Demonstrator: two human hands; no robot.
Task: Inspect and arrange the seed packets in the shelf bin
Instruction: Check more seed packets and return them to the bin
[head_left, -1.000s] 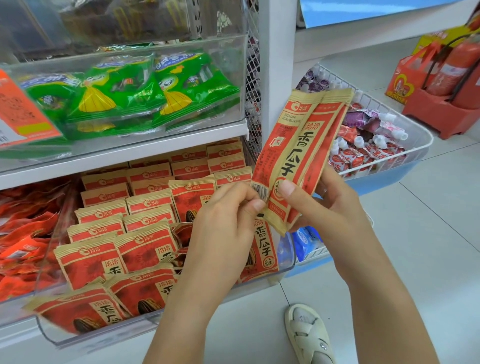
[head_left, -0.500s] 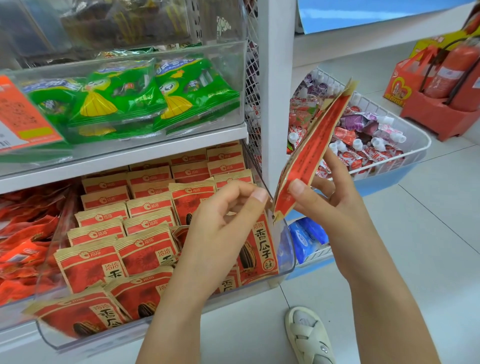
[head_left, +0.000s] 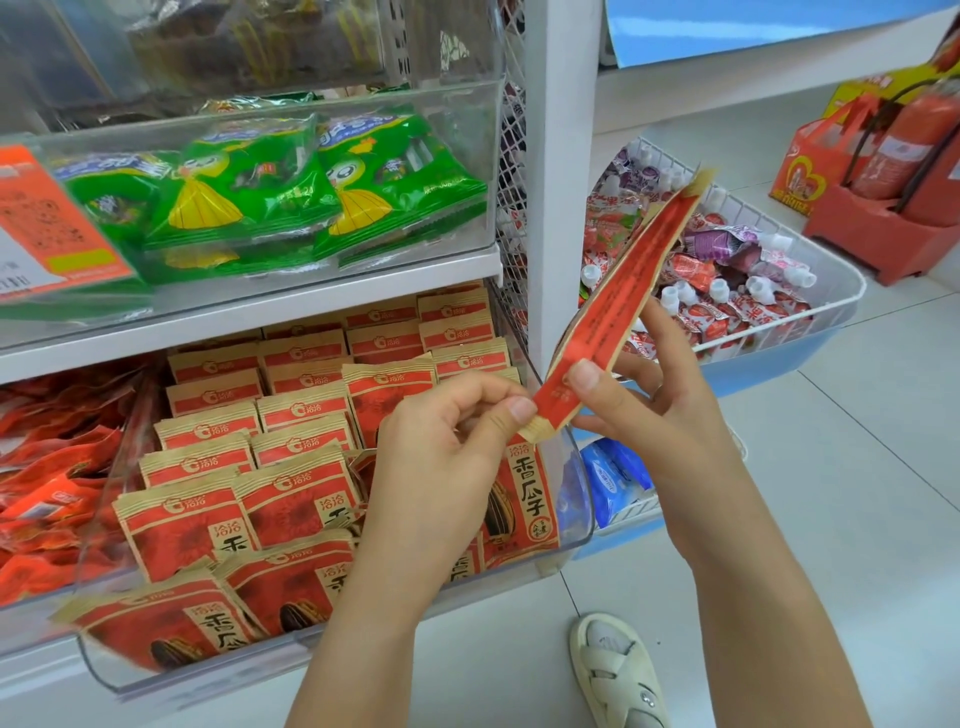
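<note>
Seed packet (head_left: 618, 296): edge-on, long axis rising up-right from fingers, above clear shelf bin (head_left: 579, 467) holding matching packets. Right hand (head_left: 654, 410) pinches lower end; left hand (head_left: 447, 441) pinches bottom corner, nearer bin.

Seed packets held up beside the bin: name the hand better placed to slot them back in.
Probably the right hand: it grips the held seed packets with thumb and fingers, while the left hand only pinches their lower corner over the clear bin.

Held packet (head_left: 618, 306) edge-on — print blurred; left hand (head_left: 441, 457) hides binned packets (head_left: 291, 499).
</note>
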